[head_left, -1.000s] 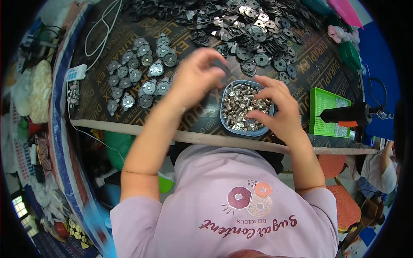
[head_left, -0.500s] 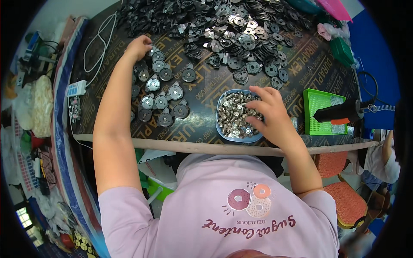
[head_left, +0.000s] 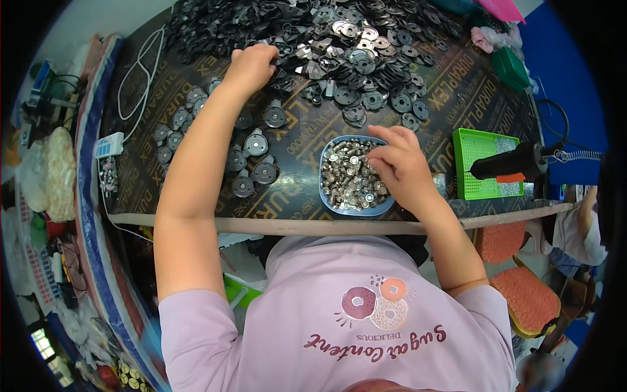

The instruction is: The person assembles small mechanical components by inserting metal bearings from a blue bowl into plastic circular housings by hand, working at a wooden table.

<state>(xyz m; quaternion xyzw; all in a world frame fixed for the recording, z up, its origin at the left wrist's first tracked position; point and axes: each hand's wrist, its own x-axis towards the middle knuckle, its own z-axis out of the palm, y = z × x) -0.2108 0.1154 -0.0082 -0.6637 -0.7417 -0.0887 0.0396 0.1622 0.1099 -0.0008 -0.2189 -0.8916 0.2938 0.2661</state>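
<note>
My left hand [head_left: 253, 68] reaches to the front edge of a large pile of dark, flat metal parts [head_left: 219, 29], each with a round end. Its fingers are bent and apart, and I see nothing held in them. Below it, partly behind my left forearm, rows of dark round parts [head_left: 256, 142] with silver centres lie on the table. My right hand [head_left: 403, 160] is above the right side of a blue tub [head_left: 322, 189] full of small silver metal pieces [head_left: 353, 176]. Its thumb and forefinger come together; what they pinch, if anything, is too small to make out.
A light green perforated tray [head_left: 462, 163] stands at the right, with a black hanging tool [head_left: 509, 162] over it. A white cable [head_left: 145, 85] and power strip [head_left: 109, 145] lie at the left. A dark green basket [head_left: 511, 68] is at the back right.
My left hand has moved right and away from me, from the far end of the rows to the pile. My right hand's thumb and forefinger have closed together over the tub.
</note>
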